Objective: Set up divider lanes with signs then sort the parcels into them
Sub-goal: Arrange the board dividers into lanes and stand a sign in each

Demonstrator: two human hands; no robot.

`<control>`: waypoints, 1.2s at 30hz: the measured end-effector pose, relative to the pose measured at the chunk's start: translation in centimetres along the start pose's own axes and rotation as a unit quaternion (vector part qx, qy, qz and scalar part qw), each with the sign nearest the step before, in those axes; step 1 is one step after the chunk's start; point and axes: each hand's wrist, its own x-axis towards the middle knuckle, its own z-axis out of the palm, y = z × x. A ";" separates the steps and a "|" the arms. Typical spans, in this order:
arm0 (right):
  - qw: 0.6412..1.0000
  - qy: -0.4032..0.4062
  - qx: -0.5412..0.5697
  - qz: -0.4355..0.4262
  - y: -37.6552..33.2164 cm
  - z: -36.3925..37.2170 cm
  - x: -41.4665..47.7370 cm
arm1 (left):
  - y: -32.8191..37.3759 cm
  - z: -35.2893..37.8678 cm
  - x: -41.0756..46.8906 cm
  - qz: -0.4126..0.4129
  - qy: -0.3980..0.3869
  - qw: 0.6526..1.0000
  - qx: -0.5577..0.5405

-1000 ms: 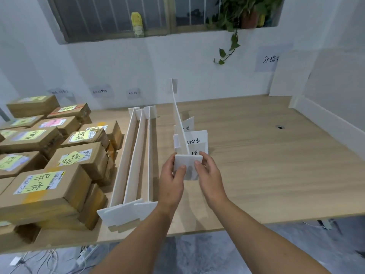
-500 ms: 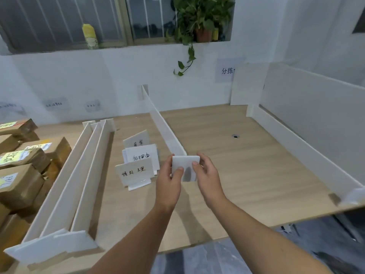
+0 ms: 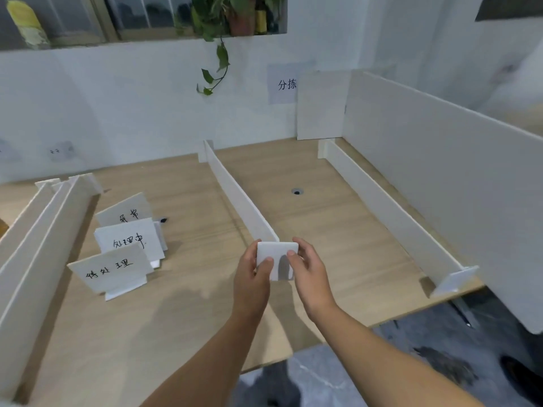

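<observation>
I am holding both hands at the near end of the divider [image 3: 241, 201], over the table [image 3: 182, 312]. The left hand [image 3: 252, 277] and right hand [image 3: 308, 274] are each closing thumb and fingers on opposite side edges of the end plate [image 3: 277, 259], a white square fixed across the divider's near end. The divider is standing upright on edge and running away from me toward the wall [image 3: 117, 107]. To the left, three signs [image 3: 117, 259] with handwritten characters are standing one behind another on the table. Further left, spare dividers [image 3: 38, 230] are lying bundled together. To the right, a second divider [image 3: 390, 218] is standing along the table's edge beside a tall panel [image 3: 440, 177]. No parcels are showing.
</observation>
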 end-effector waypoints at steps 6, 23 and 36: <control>0.999 0.020 -0.003 0.027 2.0 -4.8 4.8 | -1.8 6.3 3.5 -0.022 -0.012 1.000 -0.010; 0.993 -0.035 -0.062 0.096 7.4 -17.7 11.0 | -5.9 19.9 3.4 -0.132 -0.028 0.990 0.040; 0.950 -0.196 -0.199 0.139 10.7 -23.5 7.6 | -7.6 21.6 -4.2 -0.254 0.047 0.966 0.022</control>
